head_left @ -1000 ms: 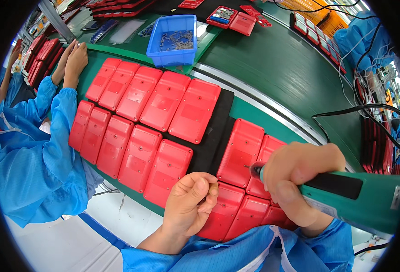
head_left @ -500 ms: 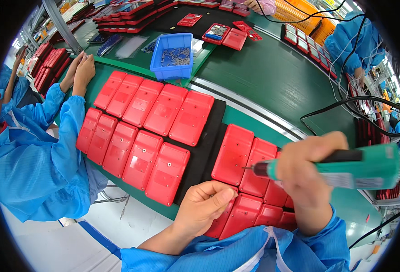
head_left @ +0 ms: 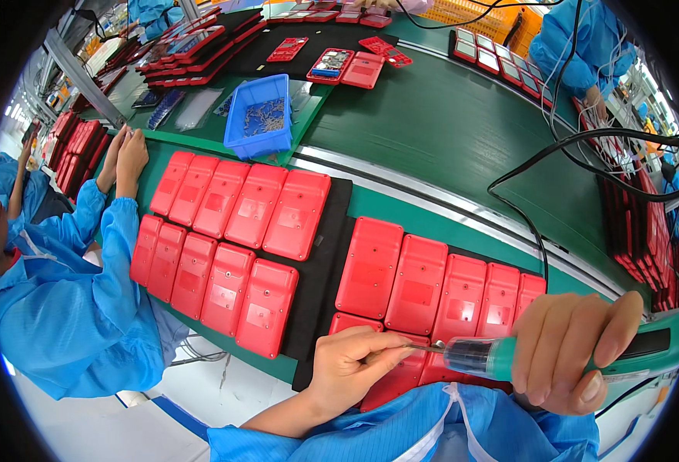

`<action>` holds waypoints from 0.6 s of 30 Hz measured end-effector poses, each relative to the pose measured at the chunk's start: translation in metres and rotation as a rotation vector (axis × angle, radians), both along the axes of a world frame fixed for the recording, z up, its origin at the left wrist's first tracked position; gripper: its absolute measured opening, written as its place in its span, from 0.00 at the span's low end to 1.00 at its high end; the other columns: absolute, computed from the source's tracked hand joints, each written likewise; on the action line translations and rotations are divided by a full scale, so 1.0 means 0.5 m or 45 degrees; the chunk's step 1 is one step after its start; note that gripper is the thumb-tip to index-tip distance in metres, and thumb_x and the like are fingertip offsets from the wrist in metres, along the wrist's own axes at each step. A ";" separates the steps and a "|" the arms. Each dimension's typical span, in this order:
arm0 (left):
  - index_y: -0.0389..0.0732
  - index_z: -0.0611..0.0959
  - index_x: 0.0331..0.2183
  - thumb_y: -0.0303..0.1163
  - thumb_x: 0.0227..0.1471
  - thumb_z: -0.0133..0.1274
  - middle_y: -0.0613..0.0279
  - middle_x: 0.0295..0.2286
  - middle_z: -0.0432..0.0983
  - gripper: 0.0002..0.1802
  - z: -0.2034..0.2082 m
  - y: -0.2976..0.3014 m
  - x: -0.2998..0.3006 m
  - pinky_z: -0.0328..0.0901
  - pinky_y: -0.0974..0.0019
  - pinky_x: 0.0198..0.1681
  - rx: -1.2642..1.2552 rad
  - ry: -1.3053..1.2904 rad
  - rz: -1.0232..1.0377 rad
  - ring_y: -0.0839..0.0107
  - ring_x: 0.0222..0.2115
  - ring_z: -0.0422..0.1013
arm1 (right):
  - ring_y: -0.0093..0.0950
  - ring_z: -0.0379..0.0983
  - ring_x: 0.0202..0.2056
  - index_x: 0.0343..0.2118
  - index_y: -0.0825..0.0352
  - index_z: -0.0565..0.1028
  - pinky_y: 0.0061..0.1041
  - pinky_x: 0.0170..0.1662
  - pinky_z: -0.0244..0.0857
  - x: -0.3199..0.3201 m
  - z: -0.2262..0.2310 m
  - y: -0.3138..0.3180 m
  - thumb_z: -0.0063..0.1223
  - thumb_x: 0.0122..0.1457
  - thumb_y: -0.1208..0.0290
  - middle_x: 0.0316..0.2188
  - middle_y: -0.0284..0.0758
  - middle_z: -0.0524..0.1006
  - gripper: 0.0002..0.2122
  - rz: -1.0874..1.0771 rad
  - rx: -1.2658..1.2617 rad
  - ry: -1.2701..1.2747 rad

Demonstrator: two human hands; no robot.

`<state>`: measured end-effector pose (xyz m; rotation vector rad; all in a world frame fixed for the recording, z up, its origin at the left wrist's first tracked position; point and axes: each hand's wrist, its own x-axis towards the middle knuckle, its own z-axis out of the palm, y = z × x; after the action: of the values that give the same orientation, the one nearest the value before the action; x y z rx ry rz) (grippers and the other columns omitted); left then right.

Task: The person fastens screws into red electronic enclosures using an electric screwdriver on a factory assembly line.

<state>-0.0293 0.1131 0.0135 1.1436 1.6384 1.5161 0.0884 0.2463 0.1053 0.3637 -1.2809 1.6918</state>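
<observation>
My right hand [head_left: 574, 350] is wrapped round a green electric screwdriver [head_left: 501, 359], held almost level and pointing left. Its thin bit reaches the fingertips of my left hand [head_left: 347, 376]. Thumb and forefinger of that hand are pinched together at the bit's tip; whatever lies between them is too small to make out. Beneath both hands, red plastic housings [head_left: 368, 266] lie in two rows on a black mat, their backs with small screw holes facing up. My hands and the screwdriver hide part of the near row.
Left of mine, more red housings [head_left: 266, 308] lie on another black mat [head_left: 328, 242]. A blue bin [head_left: 259, 145] with small metal screws stands beyond. A co-worker in blue [head_left: 70, 308] sits at the left. Black cables [head_left: 543, 165] hang at the right, over the green conveyor [head_left: 409, 115].
The screwdriver has moved down and back from above the far row, and its bit now meets my left fingertips. My view has shifted, showing more of the right-hand housings.
</observation>
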 end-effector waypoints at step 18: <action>0.35 0.80 0.22 0.19 0.33 0.56 0.64 0.12 0.67 0.06 0.000 0.004 0.007 0.54 0.79 0.15 0.013 0.046 0.053 0.81 0.12 0.61 | 0.20 0.62 0.07 0.27 0.65 0.58 0.17 0.10 0.61 0.012 -0.009 0.002 0.49 0.48 0.78 0.07 0.31 0.66 0.11 -0.003 -0.030 -0.004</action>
<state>-0.0257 0.1154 0.0135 1.1547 1.6901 1.5400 0.0945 0.2471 0.1010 0.3456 -1.2622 1.7044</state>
